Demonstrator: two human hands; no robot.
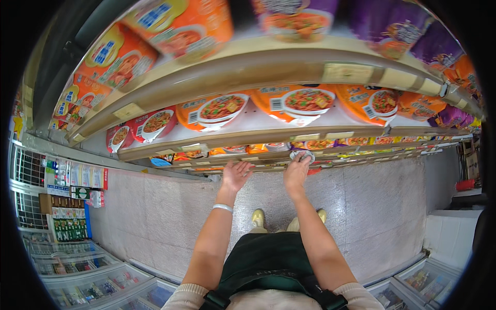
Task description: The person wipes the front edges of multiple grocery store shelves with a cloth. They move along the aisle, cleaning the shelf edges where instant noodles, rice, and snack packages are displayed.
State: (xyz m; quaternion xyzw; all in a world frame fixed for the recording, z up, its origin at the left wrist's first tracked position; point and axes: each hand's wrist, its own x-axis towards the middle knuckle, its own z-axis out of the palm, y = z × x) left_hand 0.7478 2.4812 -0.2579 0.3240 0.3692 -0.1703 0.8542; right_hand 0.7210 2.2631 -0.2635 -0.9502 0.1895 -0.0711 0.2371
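My right hand (297,172) is closed around a crumpled grey-white cloth (308,156), held close to the front of a lower shelf. To its left, my left hand (235,176) is palm up with its fingers apart and nothing in it. A bracelet circles that wrist. Just beyond both hands runs a shelf edge (267,132) with price-label strips. Orange instant-noodle bowls (308,102) stand on the shelf above that edge, with red noodle bowls (157,123) at their left. Lower shelves hold packaged noodles (267,147), partly hidden by the shelf edges above.
An upper shelf (232,66) with orange and purple noodle packs juts out overhead. Wire racks (29,166) with boxed goods stand at the left. Glass-topped freezers (100,285) lie behind me on both sides. A tiled floor (166,217) stretches beneath, and a white cabinet (449,232) stands right.
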